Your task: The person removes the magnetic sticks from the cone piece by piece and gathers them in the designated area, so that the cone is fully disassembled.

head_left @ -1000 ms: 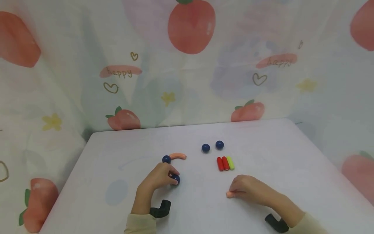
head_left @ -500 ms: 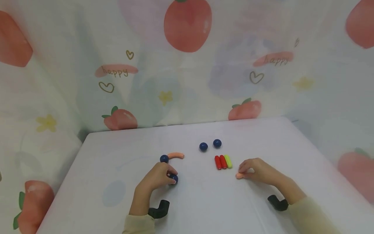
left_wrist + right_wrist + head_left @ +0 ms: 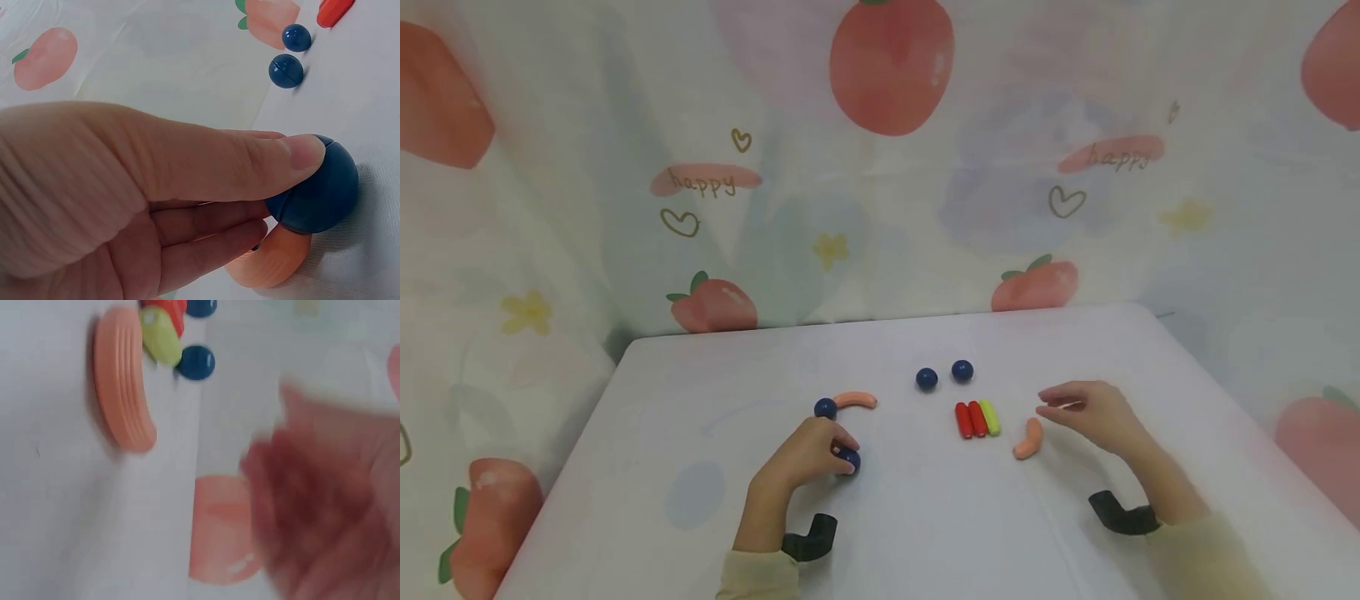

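since earlier, right hand [image 3: 1093, 410] is leaving the ribbed orange plastic arc [image 3: 123, 381], fingers apart; left hand [image 3: 808, 450] is pinching a glossy blue plastic ball [image 3: 324, 194]. we're judging the arc light, stiff, grippable mid-curve.

Left sleeve [image 3: 758, 575] and right sleeve [image 3: 1204, 554] are pale beige, kinda yellowish, and stop short of the wrist; left hand [image 3: 811, 450] and right hand [image 3: 1093, 412] are bare; there's a chunky black left wrist piece [image 3: 814, 542] and a matching right wrist piece [image 3: 1120, 517], each bent like a pipe elbow.
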The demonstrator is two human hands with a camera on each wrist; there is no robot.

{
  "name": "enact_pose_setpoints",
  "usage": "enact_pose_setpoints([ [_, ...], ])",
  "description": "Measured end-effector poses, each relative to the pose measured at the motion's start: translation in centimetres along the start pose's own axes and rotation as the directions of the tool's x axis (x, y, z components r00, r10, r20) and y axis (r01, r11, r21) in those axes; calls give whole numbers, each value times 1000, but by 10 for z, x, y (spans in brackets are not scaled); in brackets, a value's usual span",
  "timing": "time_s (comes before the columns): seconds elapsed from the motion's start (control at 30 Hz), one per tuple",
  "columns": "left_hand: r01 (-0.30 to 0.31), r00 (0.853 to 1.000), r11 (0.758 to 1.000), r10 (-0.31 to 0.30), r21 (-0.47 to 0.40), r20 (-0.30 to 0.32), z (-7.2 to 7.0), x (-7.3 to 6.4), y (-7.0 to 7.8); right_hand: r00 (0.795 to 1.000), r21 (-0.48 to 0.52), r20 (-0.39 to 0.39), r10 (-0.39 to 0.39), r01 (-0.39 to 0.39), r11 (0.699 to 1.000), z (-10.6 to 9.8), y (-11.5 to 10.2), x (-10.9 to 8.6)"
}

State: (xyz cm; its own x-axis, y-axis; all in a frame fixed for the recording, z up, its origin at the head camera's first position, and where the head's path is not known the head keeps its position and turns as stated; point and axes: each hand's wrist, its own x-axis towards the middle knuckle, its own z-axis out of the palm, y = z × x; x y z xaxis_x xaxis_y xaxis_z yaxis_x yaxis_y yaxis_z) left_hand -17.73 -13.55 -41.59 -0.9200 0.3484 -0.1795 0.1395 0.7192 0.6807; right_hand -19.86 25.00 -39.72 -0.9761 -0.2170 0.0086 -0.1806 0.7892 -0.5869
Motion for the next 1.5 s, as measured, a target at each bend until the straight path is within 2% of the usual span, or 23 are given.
enact_pose_setpoints([
  [0.07, 0, 1000, 1000, 0, 1, -1, 0, 0, 0, 990, -5, -27, 135, -136, 991, 3, -3, -4],
  [0.17, -1, 1000, 1000, 1, 9, -7, 0, 0, 0, 947, 0, 16, 322, -322, 947, 12, -5, -6],
  [0.23, -9, 1000, 1000, 9, 11, -7, 0, 0, 1, 921, 18, 43, 388, -389, 921, 20, -3, -7],
  [0.3, -9, 1000, 1000, 9, 8, -7, 0, 0, 2, 911, 35, 38, 412, -413, 910, 26, -1, -7],
  [0.5, 2, 1000, 1000, -3, -10, -5, 0, 0, 1, 914, 79, 1, 405, -403, 912, 38, 5, -7],
  [0.67, -12, 1000, 1000, 12, -13, -13, 0, 0, 0, 905, 149, 4, 426, -422, 895, 42, 13, -6],
  [0.83, -16, 1000, 1000, 15, -11, -13, 0, 0, -2, 916, 191, -37, 399, -385, 903, 42, 17, 3],
  [1.07, -13, 1000, 999, 13, -37, -1, 1, 1, -5, 896, 206, -24, 444, -430, 879, 44, 19, 18],
  [1.3, -2, 1000, 999, 2, -41, 1, 0, 1, -6, 919, 235, -34, 393, -375, 897, 50, 19, 30],
  [1.5, -1, 1000, 999, 1, -41, 6, 0, 2, -6, 932, 231, -48, 360, -341, 911, 51, 18, 33],
])
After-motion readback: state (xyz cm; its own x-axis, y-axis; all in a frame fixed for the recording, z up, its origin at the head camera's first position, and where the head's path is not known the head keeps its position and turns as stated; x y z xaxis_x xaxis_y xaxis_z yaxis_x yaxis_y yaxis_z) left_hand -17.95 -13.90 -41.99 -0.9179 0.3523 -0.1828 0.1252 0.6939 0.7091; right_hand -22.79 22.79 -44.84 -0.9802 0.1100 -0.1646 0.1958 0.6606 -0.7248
